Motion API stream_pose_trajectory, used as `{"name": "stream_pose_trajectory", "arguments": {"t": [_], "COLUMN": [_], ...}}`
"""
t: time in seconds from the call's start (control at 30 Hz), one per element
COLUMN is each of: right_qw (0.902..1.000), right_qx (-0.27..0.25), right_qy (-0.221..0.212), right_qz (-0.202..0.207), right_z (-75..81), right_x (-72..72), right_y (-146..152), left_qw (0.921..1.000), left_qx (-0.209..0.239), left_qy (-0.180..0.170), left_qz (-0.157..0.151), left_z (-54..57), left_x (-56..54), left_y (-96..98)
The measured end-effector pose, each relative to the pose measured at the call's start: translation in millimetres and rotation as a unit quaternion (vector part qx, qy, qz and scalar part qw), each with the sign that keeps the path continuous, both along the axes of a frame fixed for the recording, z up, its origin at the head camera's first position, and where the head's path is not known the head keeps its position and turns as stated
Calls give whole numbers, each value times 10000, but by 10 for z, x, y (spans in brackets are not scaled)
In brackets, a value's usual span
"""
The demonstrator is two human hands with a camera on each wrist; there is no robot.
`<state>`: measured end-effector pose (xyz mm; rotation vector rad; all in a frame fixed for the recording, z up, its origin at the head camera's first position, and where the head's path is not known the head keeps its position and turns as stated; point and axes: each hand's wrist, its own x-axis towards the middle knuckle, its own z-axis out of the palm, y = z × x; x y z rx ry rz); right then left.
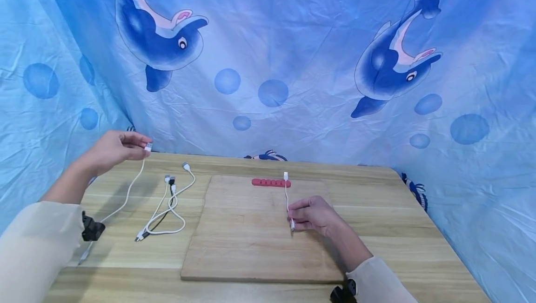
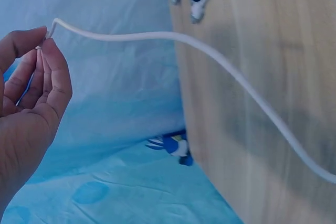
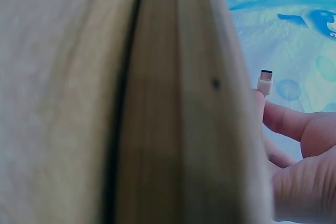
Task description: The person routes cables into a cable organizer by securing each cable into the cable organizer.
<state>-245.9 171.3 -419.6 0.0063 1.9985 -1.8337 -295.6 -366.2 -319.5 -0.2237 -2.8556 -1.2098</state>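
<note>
Raised above the table's far left, my left hand pinches the USB plug of a white charging cable. That cable runs down past my wrist to the tabletop, and in the left wrist view the cord curves away from the fingertips. Over the wooden board, my right hand pinches another white cable close to its small connector. A USB-C tip shows above the thumb in the right wrist view. This cable's USB plug is at the right end of a red cable-holder strip.
Several white and black cables lie tangled left of the wooden board. One white plug points toward the back edge. The board rests on a wood-grain table, with a blue dolphin-print curtain behind and around it.
</note>
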Motion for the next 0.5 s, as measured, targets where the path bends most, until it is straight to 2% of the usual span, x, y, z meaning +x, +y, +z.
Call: {"name": "stream_pose_trajectory", "arguments": {"t": [0.27, 0.5], "right_qw": [10000, 9999], "right_qx": [74, 123], "right_qy": [49, 31], "right_qz": [5, -19], "right_z": [20, 15], "right_x": [15, 21], "right_y": [-7, -14], "left_qw": [9996, 9995], "left_qx": [-59, 46], "left_qy": [275, 308], "left_qz": [34, -75], "left_z": [276, 434], "left_x": [105, 152], "left_y": [219, 405]}}
